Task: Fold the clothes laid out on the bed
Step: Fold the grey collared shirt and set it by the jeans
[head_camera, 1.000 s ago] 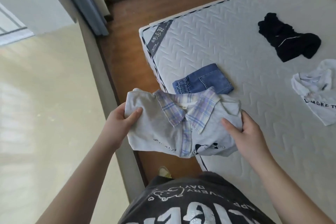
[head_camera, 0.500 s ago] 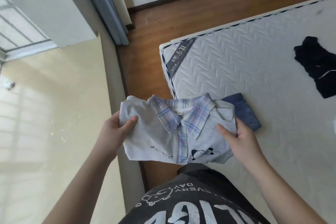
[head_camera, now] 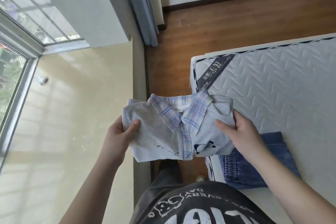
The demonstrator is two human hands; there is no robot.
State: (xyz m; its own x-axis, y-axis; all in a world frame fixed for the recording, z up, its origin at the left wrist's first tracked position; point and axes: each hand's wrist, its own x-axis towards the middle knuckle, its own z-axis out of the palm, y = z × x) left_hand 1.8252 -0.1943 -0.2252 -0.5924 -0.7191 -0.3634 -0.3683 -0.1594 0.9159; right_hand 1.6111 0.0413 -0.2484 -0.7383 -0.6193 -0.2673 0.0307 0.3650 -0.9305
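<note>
At the far left we are looking past a window (head_camera: pixel 16 29) and a pale tiled floor (head_camera: pixel 72 114), well away from what we are holding. Our left hand (head_camera: pixel 118 132) is reaching forward from a bare forearm, thumb lying on top of the cloth and the other fingers curled beneath, gripping the left edge of the folded shirt (head_camera: pixel 163 132). The shirt is hanging in the air between our two hands, grey-blue with a plaid collar facing away from us and a small cartoon print near its lower edge. Its left part is hovering over the wooden floor (head_camera: pixel 200 32), its right part over the corner of the mattress (head_camera: pixel 281 87). Our right hand (head_camera: pixel 243 132) is gripping the shirt's right edge, thumb pressing on top, fingers wrapping round the side. Just beneath and to the right of that grip, folded jeans (head_camera: pixel 254 165) are lying on the mattress near its edge. Below both hands we are seeing our own dark printed T-shirt (head_camera: pixel 190 205).
</note>
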